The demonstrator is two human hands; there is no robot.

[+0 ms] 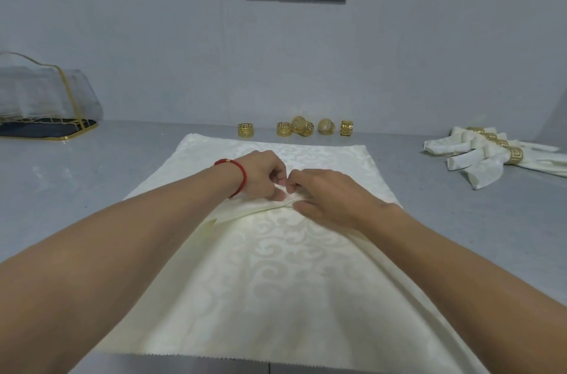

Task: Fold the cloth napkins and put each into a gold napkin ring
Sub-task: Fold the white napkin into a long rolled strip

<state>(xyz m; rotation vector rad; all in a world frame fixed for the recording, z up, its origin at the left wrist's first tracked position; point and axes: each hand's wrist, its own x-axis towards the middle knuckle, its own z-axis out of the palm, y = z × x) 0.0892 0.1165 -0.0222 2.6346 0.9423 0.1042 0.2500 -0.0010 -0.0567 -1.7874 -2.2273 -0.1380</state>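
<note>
Cream napkin lies mid-frame on the grey surface, soft, light, limp cloth; left hand and right hand fingers pinch its centre fold, best gathered there for the rings.

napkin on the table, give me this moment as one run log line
napkin: flat, centre pinched up | left hand: pinching | right hand: pinching | loose rings: behind | ringed napkins: far right
</note>
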